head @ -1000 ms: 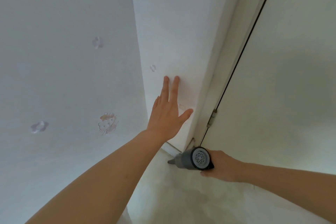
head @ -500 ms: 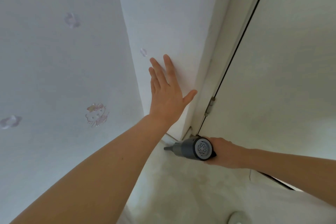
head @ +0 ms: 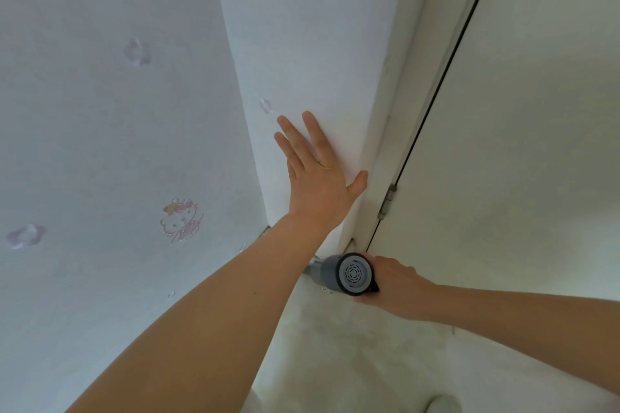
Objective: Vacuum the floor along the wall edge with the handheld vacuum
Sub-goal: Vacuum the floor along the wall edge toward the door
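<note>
Grey plastic marked the handheld vacuum (head: 342,274), which lay low in the head view, its round vented rear cap turned up toward the camera and its narrow nozzle reaching away to the foot of the wall (head: 302,43), down at the floor (head: 352,345) edge. Most of that nozzle was hidden behind the left forearm. The right hand (head: 397,288) was wrapped around the vacuum's handle just behind the cap, fingers (head: 394,263) curled tight over it, so the vacuum sat directly ahead of those fingers and touching them. Above the vacuum, the left hand (head: 317,178) lay flat against the white wall, fingers (head: 295,131) spread wide and holding nothing, thumb stretched out toward the door frame (head: 402,111). Just right of that thumb stood a small metal hinge (head: 387,201) on the pale door (head: 536,111). Left of the spread fingers, beyond the corner, the wallpaper (head: 100,144) carried faint flower prints and a small cartoon cat motif (head: 181,220).
</note>
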Tool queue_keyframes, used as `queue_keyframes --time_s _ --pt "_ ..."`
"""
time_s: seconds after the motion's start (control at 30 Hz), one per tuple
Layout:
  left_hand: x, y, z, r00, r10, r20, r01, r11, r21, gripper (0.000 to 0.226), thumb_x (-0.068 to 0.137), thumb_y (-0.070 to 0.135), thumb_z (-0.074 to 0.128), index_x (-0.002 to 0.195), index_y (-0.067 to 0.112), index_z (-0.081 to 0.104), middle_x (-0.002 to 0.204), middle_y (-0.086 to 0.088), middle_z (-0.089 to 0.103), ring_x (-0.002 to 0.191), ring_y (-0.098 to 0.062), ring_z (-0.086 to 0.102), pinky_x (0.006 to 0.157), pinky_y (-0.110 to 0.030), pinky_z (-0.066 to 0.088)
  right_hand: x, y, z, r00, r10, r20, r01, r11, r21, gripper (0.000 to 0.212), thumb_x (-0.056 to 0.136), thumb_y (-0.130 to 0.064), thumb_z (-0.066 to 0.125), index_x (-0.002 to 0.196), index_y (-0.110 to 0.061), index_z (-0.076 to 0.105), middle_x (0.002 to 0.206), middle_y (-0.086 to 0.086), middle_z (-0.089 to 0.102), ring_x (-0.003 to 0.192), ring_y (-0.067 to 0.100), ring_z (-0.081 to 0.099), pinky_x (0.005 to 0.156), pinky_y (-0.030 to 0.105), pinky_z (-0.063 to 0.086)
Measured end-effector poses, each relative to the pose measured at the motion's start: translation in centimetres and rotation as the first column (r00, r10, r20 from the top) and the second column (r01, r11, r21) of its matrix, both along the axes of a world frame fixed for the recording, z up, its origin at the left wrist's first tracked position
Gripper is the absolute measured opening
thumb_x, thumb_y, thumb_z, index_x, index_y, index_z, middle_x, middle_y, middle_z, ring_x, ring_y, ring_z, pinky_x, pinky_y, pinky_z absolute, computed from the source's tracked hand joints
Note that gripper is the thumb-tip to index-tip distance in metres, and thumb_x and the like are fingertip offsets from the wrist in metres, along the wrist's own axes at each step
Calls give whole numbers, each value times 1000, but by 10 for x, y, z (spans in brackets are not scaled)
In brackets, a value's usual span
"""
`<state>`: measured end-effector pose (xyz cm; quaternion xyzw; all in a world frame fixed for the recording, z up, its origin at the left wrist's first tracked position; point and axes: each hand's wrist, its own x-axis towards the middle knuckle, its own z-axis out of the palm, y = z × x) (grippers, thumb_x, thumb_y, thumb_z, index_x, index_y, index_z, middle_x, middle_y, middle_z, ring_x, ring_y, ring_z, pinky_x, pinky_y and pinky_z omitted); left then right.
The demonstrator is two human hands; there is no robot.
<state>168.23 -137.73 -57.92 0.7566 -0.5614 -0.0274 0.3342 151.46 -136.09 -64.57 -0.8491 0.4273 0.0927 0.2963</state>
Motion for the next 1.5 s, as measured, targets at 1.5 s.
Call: queue_keyframes --time_s 1.5 --pt "-4 -9 -6 996 1 -90 -7 998 -61 124 80 54 66 147 12 -30 153 -30 -29 142 -53 -20 118 -58 11 -77 -6 20 987 -158 41 152 980 126 24 85 -29 66 97 -36 47 83 -16 59 73 0 56 62 8 42"
